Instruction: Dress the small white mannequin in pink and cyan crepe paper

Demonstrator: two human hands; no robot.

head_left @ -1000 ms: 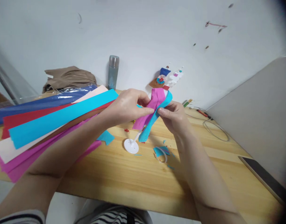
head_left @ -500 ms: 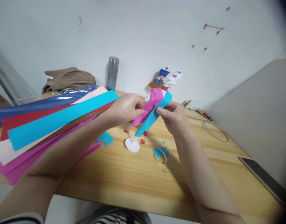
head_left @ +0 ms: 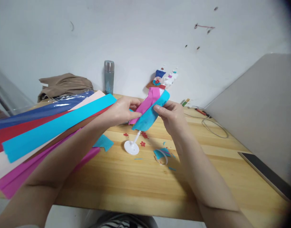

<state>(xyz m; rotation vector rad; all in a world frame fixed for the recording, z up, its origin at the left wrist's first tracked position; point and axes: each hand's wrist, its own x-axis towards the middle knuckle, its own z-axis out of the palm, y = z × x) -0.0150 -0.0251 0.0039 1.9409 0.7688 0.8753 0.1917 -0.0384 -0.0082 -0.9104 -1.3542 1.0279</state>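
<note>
A small figure on a white round-based stand [head_left: 131,147] leans to the right between my hands. Its upper part has a dark blue top piece [head_left: 160,73], a rosette [head_left: 157,81] and a white dotted part [head_left: 171,78]. Pink crepe paper [head_left: 149,102] and turquoise crepe paper [head_left: 149,117] lie side by side along its body. My left hand [head_left: 124,109] is closed on the lower left edge of the pink paper, thumb against it. On the other side, my right hand [head_left: 170,114] grips the turquoise paper, thumb in front; its other fingers are mostly hidden behind.
A fan of coloured paper strips [head_left: 57,126] lies under my left forearm. Paper scraps [head_left: 163,153], a clear ring [head_left: 166,161] and red paper flowers [head_left: 142,144] are scattered near the stand. A flask [head_left: 109,77], brown cloth [head_left: 67,84], cable [head_left: 214,126] and dark tablet-like slab [head_left: 266,175] lie farther out.
The turquoise paper has spread from a narrow strip into a wider, flatter panel over the figure. My left hand has shifted slightly down along the pink paper. The whole view has moved slightly.
</note>
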